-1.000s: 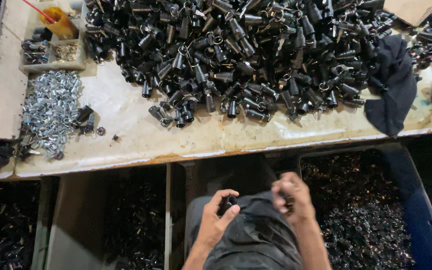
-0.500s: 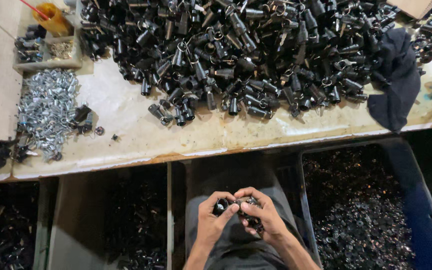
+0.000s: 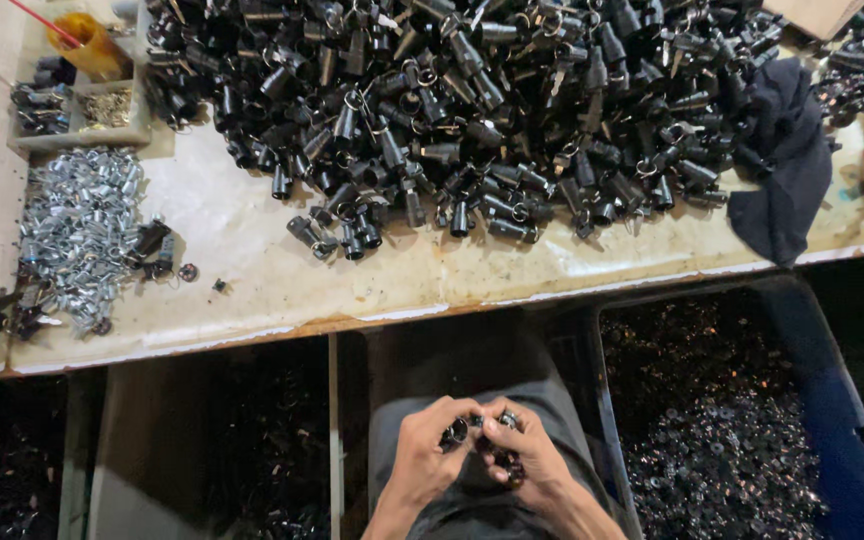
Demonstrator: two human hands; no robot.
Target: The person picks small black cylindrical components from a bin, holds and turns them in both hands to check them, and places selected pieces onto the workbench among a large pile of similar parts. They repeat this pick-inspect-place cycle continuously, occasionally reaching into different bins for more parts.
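Here, at the bottom centre:
Left hand (image 3: 422,460): fingers pinching a small black part (image 3: 455,433) by its ring end.
Right hand (image 3: 527,460): fingers closing on the same part, more parts cupped below.
Axis: lying left-right between both hands, over the lap.
Pile (image 3: 472,110): on the table (image 3: 252,250), upper frame, well apart.

The worktable (image 3: 252,260) is being lit brightly from above; the bins (image 3: 752,420) below are being left in dim shadow.

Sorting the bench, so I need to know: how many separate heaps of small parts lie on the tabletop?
2: a big heap of black parts across the top middle, and a smaller heap of shiny silver parts at the left. More black parts run off the top-right corner.
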